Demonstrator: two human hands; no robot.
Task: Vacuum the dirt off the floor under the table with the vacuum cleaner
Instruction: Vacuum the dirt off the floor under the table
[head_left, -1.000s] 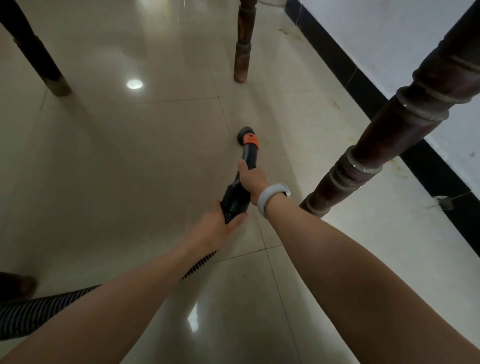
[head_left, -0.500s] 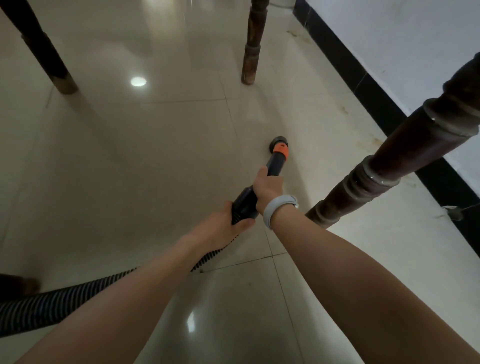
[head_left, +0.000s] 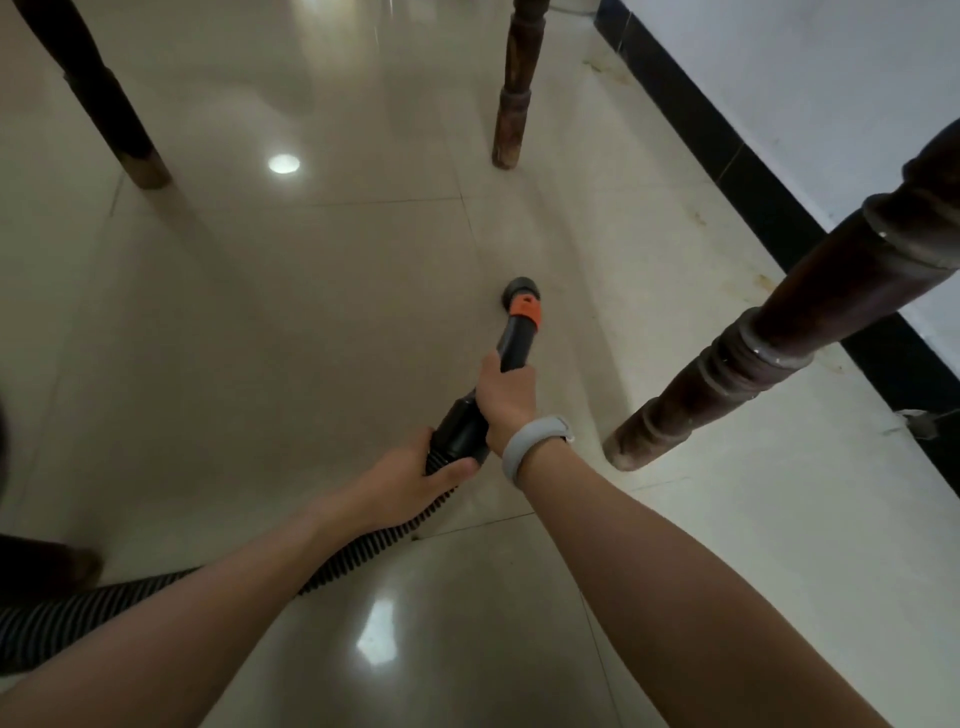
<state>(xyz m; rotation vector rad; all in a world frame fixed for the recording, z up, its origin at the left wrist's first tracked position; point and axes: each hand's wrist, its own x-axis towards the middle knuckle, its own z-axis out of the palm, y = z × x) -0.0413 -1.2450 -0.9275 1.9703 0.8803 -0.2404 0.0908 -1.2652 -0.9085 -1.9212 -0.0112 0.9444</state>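
Note:
A black vacuum wand (head_left: 514, 343) with an orange collar points away from me, its round nozzle (head_left: 521, 291) down on the glossy beige tile floor (head_left: 291, 312). My right hand (head_left: 506, 395), with a grey wristband, grips the wand's middle. Behind it, my left hand (head_left: 410, 478) grips the thick black cuff where the ribbed hose (head_left: 156, 592) joins. The hose trails back to the lower left under my left forearm. Faint dirt marks lie on the tiles near the wall (head_left: 696, 218).
Turned dark wooden table legs stand around: one close on the right (head_left: 737, 364), one far ahead (head_left: 514, 104), one at the upper left (head_left: 98, 98). A black skirting board (head_left: 727, 150) under a white wall runs along the right. A dark object sits at the left edge (head_left: 36, 566).
The nozzle swung right and then back left a little across the tiles, both hands keeping their grip. The view shifted slightly.

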